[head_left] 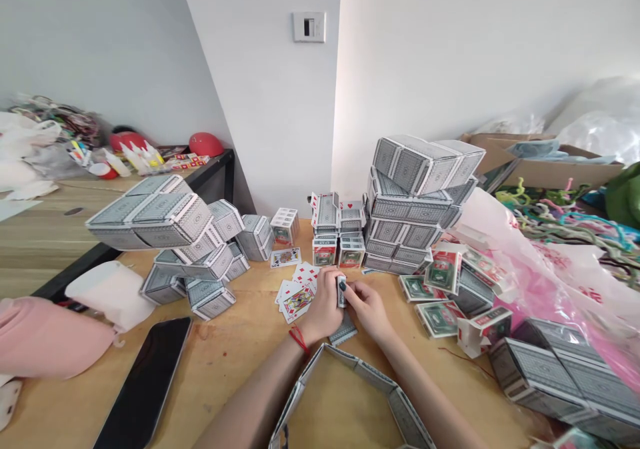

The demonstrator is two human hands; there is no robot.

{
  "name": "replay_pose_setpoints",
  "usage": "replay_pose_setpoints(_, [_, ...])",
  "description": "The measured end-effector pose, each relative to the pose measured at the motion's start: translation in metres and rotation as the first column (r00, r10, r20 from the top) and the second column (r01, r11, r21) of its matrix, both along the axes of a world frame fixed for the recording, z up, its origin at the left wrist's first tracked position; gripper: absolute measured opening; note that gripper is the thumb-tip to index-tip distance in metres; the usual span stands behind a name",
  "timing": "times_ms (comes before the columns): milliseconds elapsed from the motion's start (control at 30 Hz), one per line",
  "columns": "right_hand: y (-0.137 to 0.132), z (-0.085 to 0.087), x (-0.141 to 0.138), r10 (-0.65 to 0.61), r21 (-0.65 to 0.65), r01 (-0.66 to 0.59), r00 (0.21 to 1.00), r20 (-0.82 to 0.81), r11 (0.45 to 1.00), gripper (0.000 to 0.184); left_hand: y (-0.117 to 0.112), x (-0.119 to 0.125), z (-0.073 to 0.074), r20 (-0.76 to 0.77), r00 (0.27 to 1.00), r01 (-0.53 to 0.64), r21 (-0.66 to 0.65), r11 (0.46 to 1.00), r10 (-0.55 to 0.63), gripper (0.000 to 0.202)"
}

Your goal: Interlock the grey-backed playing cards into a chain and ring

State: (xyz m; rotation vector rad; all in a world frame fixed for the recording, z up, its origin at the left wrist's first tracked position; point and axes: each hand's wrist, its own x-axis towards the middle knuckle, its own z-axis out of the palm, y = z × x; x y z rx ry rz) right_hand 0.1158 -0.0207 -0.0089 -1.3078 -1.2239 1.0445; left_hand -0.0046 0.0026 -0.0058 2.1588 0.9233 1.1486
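Note:
My left hand [321, 304] is closed round a grey-backed playing card [341, 292] that looks folded narrow, its upper end showing between my hands. The fingers of my right hand [369, 308] pinch the same card from the other side. Just below them, more grey-backed cards [343, 331] lie on the table. Face-up playing cards [299, 300] are spread beside my left hand. Between my forearms stands an angular ring of joined folded cards [367, 368], cut off by the bottom of the view.
Card-built blocks are stacked at left [150, 216] and right [407, 199]. Card boxes [440, 319] lie to the right, near pink plastic [550, 262]. A black phone [145, 382] rests at left by a pink cap [60, 339]. Further card packs [325, 250] stand ahead.

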Motion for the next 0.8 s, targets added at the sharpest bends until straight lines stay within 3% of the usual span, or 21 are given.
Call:
replay_pose_setpoints(300, [0.001, -0.004, 0.002, 0.008, 0.034, -0.009, 1.000, 0.019, 0.999, 0.028, -0.001, 0.000, -0.001, 0.010, 0.999, 0.035, 0.012, 0.999, -0.035, 0.036])
replay_pose_setpoints(467, [0.002, -0.006, 0.002, 0.003, 0.062, 0.008, 0.984, -0.176, 0.998, 0.025, -0.001, 0.000, 0.002, 0.031, 0.992, 0.120, 0.011, 0.993, -0.120, 0.039])
replay_pose_setpoints(567, [0.001, -0.004, 0.002, -0.025, 0.044, 0.038, 0.965, -0.261, 0.998, 0.043, -0.003, 0.002, 0.005, 0.047, 0.985, 0.164, 0.008, 0.986, -0.164, 0.043])
replay_pose_setpoints(667, [-0.001, -0.001, 0.003, 0.029, 0.007, -0.028, 0.956, -0.291, 1.000, 0.055, -0.005, 0.003, 0.009, 0.047, 0.982, 0.180, 0.020, 0.983, -0.181, 0.045])
replay_pose_setpoints(800, [-0.001, 0.000, 0.003, 0.117, -0.032, -0.135, 0.936, -0.332, 0.990, 0.044, -0.006, 0.003, 0.009, -0.013, 0.989, 0.147, 0.027, 0.989, -0.146, 0.039])
